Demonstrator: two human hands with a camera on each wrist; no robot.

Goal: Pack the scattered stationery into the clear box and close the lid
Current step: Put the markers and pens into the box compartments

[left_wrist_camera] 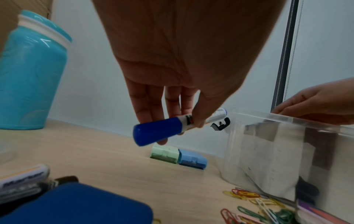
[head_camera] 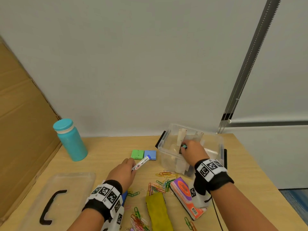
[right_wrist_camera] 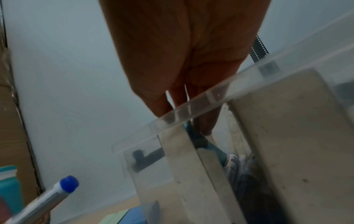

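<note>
Taking the clear box point(head_camera: 168, 157) as our reference: it stands open on the table point(head_camera: 103, 147), with cardboard dividers inside. Our right hand point(head_camera: 194, 151) reaches down into the box with fingers curled around a small teal-tipped item point(head_camera: 184, 146); we cannot identify that item. Our left hand point(head_camera: 122, 171), left of the box, pinches a blue-capped marker point(head_camera: 141, 163) between thumb and fingers, clear of the table. The green case point(head_camera: 137, 154) and blue case point(head_camera: 150, 155) lie touching, just left of the box. Paper clips point(head_camera: 164, 180) are scattered near the box's front. The lid point(head_camera: 55, 197) lies well left of the box
</note>
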